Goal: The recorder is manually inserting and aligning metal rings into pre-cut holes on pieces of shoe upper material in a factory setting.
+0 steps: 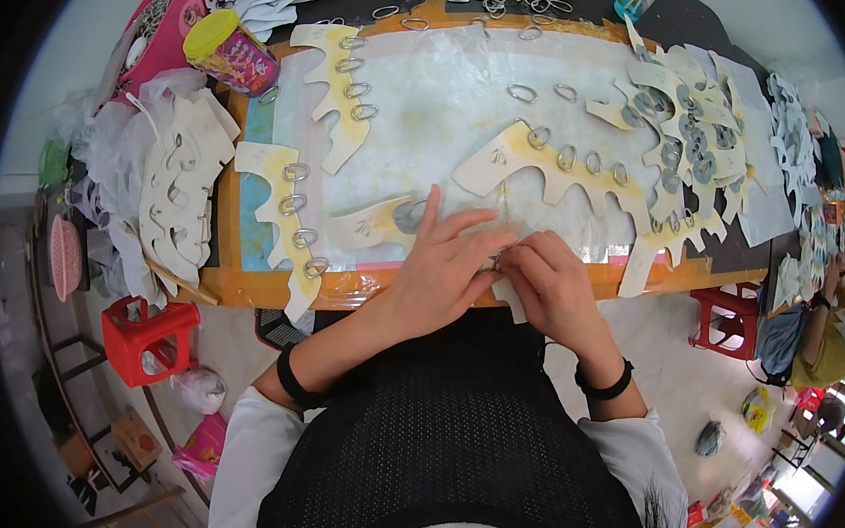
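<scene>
Down at the table's [382,288] near edge, just below centre frame, the left hand [439,270] and right hand [558,290] come tip to tip. Between them sits the cream piece [511,298], mostly covered, its visible end poking down toward the lower edge of the frame. Its full long axis is hidden, so I can't call that.

The left thumb and forefinger pinch in from the left, other fingers spread; the right fingertips close in from the right, bent tight. A shiny metal bit [489,262] peeks out right at the pinch, slightly nearer the left thumb; whether it's a ring, I can't tell.

That's the relation here: piece and metal in the 2-hand gap, neither hand clearly nearer the piece. Just above and right, the 4-ring strip [521,156] lies slanting down to the right, apart from the fingers.
</scene>
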The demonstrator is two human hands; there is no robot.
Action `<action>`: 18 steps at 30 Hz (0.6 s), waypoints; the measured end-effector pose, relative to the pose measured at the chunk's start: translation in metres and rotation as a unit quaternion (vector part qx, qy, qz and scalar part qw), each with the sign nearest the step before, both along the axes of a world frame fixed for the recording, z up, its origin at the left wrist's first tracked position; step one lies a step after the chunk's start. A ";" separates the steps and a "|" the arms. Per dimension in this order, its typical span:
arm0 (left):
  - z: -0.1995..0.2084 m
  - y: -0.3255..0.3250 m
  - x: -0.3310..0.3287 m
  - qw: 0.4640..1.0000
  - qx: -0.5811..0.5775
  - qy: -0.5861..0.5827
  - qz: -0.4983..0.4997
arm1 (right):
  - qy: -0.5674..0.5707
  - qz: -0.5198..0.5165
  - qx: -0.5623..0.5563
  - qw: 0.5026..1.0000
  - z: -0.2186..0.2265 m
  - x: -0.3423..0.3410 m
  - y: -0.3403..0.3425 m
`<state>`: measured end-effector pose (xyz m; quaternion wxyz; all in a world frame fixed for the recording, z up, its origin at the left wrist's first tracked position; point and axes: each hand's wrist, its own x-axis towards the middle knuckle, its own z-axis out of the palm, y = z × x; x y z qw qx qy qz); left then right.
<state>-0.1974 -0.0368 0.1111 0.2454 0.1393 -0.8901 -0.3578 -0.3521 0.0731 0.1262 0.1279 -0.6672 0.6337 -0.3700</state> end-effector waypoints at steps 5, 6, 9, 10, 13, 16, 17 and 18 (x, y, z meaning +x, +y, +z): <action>-0.001 -0.002 0.002 1.000 -0.017 -0.009 -0.009 | 0.002 0.004 -0.012 1.000 -0.003 0.001 0.000; 0.000 -0.002 0.003 1.000 -0.025 -0.013 -0.010 | 0.002 0.002 -0.013 1.000 -0.004 0.001 0.002; 0.001 -0.003 0.004 0.998 -0.041 -0.046 -0.004 | 0.012 0.009 -0.024 1.000 -0.005 0.000 0.008; 0.001 -0.002 0.004 0.998 -0.051 -0.045 -0.006 | 0.021 0.018 -0.031 0.999 -0.005 -0.001 0.010; 0.000 -0.001 0.004 0.996 -0.077 -0.040 -0.010 | 0.019 0.035 -0.048 0.998 -0.006 -0.005 0.014; -0.001 0.000 0.004 0.995 -0.092 -0.026 -0.004 | -0.086 0.004 0.013 0.996 0.001 -0.007 0.020; 0.001 0.001 0.003 0.995 -0.098 -0.020 0.003 | -0.137 -0.013 0.046 0.989 0.006 -0.008 0.021; 0.002 0.002 0.003 0.994 -0.104 -0.014 0.010 | -0.085 0.009 0.031 0.996 0.008 -0.010 0.019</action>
